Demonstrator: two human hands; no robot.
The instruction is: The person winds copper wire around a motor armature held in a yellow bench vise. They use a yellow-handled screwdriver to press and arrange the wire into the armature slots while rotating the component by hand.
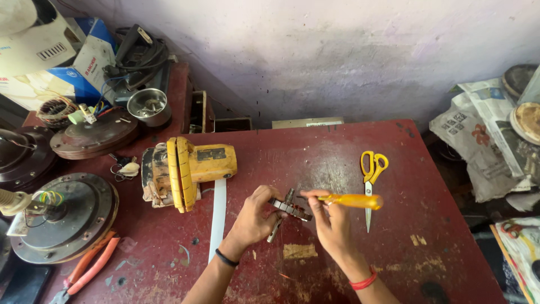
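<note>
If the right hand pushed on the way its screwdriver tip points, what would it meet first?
The right hand holds a yellow-handled screwdriver pointing toward the person's left. Its tip already sits at the small metal part held in the left hand, so that part comes first, then probably the left fingers just behind it.

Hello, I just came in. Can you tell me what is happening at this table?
A person works over a worn red table. The left hand holds a small metal part above the tabletop. The right hand holds an orange-handled screwdriver, its tip at the part. Yellow scissors lie to the right, a yellow power tool to the left, and orange pliers beside a round motor housing.
</note>
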